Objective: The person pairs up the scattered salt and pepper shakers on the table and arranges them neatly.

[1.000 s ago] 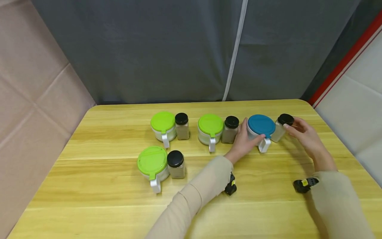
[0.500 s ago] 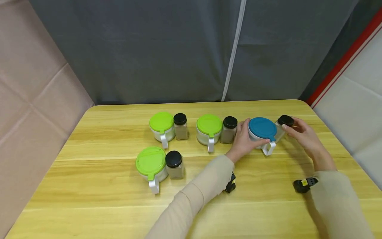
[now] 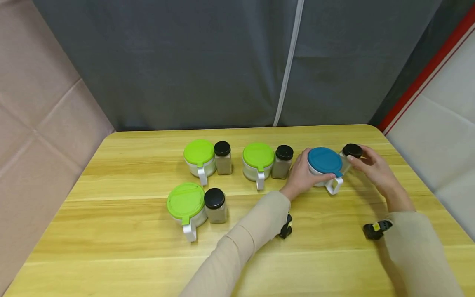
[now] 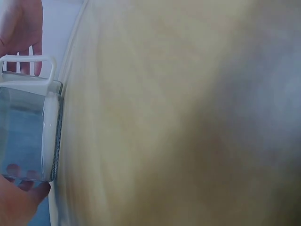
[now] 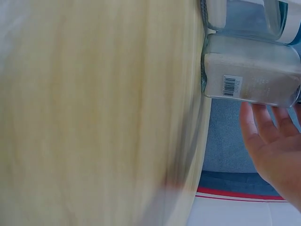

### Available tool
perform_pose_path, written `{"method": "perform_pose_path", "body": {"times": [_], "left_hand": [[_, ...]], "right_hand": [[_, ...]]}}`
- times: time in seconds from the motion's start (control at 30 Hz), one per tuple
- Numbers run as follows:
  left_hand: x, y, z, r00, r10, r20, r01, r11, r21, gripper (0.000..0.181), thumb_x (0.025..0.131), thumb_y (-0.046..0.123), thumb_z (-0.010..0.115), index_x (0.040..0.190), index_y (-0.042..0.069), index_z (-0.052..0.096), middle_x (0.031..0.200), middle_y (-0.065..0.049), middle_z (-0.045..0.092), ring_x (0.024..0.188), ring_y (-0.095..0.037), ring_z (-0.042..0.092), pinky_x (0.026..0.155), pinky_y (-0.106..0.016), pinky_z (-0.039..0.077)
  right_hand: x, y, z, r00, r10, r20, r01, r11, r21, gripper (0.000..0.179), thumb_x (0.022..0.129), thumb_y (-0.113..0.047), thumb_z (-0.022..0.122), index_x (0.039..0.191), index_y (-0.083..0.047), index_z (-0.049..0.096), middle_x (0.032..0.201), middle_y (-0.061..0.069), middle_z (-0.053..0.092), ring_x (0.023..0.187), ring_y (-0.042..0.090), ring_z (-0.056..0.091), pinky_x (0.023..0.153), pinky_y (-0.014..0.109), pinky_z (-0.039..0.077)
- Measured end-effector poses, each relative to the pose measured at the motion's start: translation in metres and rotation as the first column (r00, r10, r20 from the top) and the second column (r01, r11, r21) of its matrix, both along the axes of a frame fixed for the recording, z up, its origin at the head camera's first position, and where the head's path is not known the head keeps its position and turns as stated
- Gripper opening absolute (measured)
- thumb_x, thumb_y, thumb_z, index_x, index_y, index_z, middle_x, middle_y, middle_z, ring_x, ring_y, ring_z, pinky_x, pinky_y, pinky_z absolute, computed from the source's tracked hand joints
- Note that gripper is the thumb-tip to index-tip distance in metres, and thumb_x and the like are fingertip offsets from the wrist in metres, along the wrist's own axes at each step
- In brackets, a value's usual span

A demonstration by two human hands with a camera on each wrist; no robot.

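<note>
At the right end of the wooden table (image 3: 130,264): your left hand (image 3: 302,175) is wrapped round the blue-lidded seasoning jar (image 3: 325,161), thumb over the front by its white handle (image 4: 28,58), and your right hand (image 3: 375,165) is pinching the clear black-capped jar (image 3: 351,151) just to its right, up near the cap.
Tight spot: another black-capped bottle (image 3: 283,163) sits right beside your left fingers, with a middle green-lidded pot (image 3: 258,155) on its other side.
Other pairs: further left you've got a back green-lidded pot (image 3: 198,152) next to a back bottle (image 3: 223,159), plus a front green-lidded pot (image 3: 185,201) and front bottle (image 3: 215,206) nearer you.
Blue jar vs a second ago: it's come slightly towards you, and the handle has swung right so its loop shows. Your grips look pretty much the same.
Hard to see: can't tell if your two held jars touch. Left wrist cam cuts off the blue one and is mostly blur; the right one's barcode label (image 5: 232,86) has print too faint to read.
</note>
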State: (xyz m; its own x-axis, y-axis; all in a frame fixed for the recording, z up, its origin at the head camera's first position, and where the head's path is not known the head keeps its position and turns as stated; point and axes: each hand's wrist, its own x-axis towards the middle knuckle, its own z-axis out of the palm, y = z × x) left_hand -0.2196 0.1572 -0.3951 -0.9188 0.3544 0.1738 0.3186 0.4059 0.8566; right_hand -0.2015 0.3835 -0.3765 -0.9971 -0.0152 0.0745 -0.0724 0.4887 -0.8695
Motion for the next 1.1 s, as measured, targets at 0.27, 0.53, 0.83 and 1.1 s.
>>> {"method": "perform_pose_path", "body": {"times": [0.27,0.53,0.83,1.1], "left_hand": [[0.006,0.001,-0.001,0.999,0.021,-0.029,-0.021,1.0,-0.008,0.092,0.067,0.049,0.076,0.139,0.019,0.029,0.128,0.002,0.043,0.113,-0.011,0.046,0.089,-0.025,0.041],[0.013,0.0,0.001,1.0,0.018,-0.022,-0.019,0.999,-0.037,0.09,0.067,0.051,0.075,0.139,0.019,0.03,0.128,0.003,0.043,0.113,-0.011,0.045,0.089,-0.026,0.041],[0.017,-0.005,0.002,1.0,0.011,-0.013,-0.012,1.0,-0.019,0.091,0.069,0.049,0.074,0.139,0.014,0.03,0.131,0.003,0.043,0.115,-0.011,0.045,0.09,-0.026,0.041],[0.026,-0.009,0.006,1.0,-0.03,0.004,0.03,1.0,0.002,0.089,0.068,0.047,0.076,0.138,0.015,0.031,0.129,0.005,0.044,0.113,-0.008,0.045,0.089,-0.023,0.04]], "right_hand": [[-0.02,0.028,-0.035,0.999,0.019,-0.038,-0.02,0.999,-0.025,0.063,0.087,-0.046,0.055,0.14,-0.021,0.033,0.133,0.011,0.037,0.109,0.006,0.045,0.074,0.011,0.045],[0.007,-0.007,0.008,1.0,0.019,0.001,-0.019,0.998,0.063,0.06,0.094,-0.033,0.05,0.141,-0.006,0.027,0.131,0.016,0.037,0.104,0.001,0.046,0.075,0.014,0.047],[0.013,-0.006,0.008,0.999,0.039,-0.029,-0.036,0.996,0.084,0.056,0.094,-0.03,0.05,0.14,-0.004,0.029,0.126,0.012,0.039,0.097,-0.007,0.046,0.074,0.014,0.047],[0.006,0.018,-0.012,0.998,0.054,-0.035,-0.052,0.997,0.051,0.055,0.093,-0.032,0.051,0.14,-0.011,0.032,0.126,0.007,0.041,0.097,-0.005,0.049,0.072,0.014,0.048]]}}
